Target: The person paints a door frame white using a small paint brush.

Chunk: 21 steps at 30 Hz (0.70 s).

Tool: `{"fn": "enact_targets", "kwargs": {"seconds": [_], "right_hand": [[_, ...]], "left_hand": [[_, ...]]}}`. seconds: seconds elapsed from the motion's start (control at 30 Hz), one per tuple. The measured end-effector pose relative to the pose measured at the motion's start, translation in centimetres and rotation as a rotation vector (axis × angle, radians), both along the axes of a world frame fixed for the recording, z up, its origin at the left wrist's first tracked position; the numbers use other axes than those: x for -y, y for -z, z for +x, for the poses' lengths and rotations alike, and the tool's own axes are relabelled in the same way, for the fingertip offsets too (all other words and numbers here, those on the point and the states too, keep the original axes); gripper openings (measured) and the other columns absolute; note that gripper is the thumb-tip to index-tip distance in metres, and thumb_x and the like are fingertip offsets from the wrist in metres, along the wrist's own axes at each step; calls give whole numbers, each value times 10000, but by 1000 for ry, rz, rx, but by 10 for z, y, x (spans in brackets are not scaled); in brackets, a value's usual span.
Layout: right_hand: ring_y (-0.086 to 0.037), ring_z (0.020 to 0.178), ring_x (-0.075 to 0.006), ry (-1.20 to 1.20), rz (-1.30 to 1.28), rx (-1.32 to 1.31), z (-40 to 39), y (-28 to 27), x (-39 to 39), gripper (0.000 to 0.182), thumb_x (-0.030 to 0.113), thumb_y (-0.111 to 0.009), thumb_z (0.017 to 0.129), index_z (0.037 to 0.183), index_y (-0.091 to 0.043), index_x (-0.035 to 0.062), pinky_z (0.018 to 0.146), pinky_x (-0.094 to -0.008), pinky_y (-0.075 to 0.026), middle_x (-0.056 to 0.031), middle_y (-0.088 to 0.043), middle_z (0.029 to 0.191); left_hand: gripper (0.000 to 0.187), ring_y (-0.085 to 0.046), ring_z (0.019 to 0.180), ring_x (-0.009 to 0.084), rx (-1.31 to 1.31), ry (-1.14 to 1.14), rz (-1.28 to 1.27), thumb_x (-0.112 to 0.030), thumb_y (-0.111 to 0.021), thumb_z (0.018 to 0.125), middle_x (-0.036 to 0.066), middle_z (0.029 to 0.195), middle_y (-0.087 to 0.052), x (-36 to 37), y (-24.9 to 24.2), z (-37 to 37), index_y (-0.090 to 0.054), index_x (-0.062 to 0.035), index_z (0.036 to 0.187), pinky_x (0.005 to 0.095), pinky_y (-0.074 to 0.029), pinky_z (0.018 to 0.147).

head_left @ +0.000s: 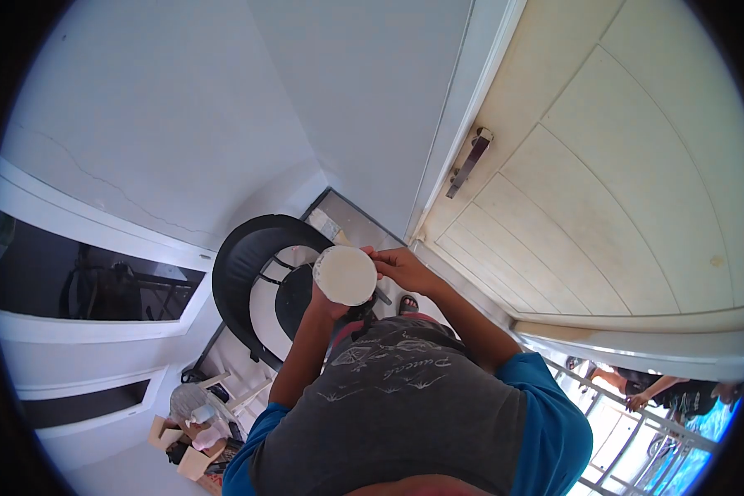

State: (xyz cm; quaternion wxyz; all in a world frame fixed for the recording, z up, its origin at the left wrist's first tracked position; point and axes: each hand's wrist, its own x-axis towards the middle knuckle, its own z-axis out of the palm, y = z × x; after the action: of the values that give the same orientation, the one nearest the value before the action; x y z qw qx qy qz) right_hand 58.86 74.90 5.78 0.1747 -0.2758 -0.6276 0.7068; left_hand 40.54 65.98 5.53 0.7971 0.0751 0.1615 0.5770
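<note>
White round tub (345, 274) sits in front of my chest, to the left of the cream door (620, 190) and level with its bottom corner. Its pale face is turned up at the camera. My left hand (326, 304) carries it from underneath. Those fingers are mostly hidden behind the tub, but they seem wrapped round its far side, closed on it. My right hand (401, 269) is on the tub's door-side edge with the fingers curled in and touching the rim. I cannot tell whether they pinch the rim itself or some small thing against it.

As I judge it, doing this well means keeping the left palm flat under the base so the tub stays level. The right hand should work lightly at the rim and not push the tub sideways out of the grip. The elbows should stay close to the body.

Below the tub, further from the door, a black basin (256, 281) lies on the floor with white rings inside it. A metal handle (469, 161) is fixed near the door's left edge. Well away from the door, past the basin, a seated person (194, 413) is low in the view. Under the door's lower edge, another person's arm (661, 390) shows behind a railing (612, 413).

I count one tub, two hands of mine, one basin, one door, one handle, one railing, one seated person and one further arm
</note>
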Motion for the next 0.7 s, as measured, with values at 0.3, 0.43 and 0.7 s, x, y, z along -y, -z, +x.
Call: {"fn": "enact_targets", "kwargs": {"seconds": [0.3,0.43,0.7], "right_hand": [[-573,830,-58,276,39,104,-28,15,34,232,149,-556,970,1055,-678,-29,775,-241,-473,-17,-684,902],[-591,829,-64,349,-111,-24,-44,24,51,247,167,-533,983,1053,-676,-23,777,-237,-477,-12,-685,895],[-574,758,-76,392,-79,1,-41,28,49,255,215,-558,973,1053,-663,-3,699,-240,-468,-6,-637,806]], "left_hand": [[675,-622,1072,392,33,83,49,-446,-423,947,229,1366,-441,0,9,-29,-403,102,1340,491,-617,696],[679,-597,1092,448,168,69,36,-484,-399,940,166,1547,-262,16,6,-38,-478,76,1315,525,-617,635],[838,-575,1122,472,86,-29,98,-525,-491,922,253,1513,-266,33,31,-54,-283,112,1424,550,-607,673]]}}
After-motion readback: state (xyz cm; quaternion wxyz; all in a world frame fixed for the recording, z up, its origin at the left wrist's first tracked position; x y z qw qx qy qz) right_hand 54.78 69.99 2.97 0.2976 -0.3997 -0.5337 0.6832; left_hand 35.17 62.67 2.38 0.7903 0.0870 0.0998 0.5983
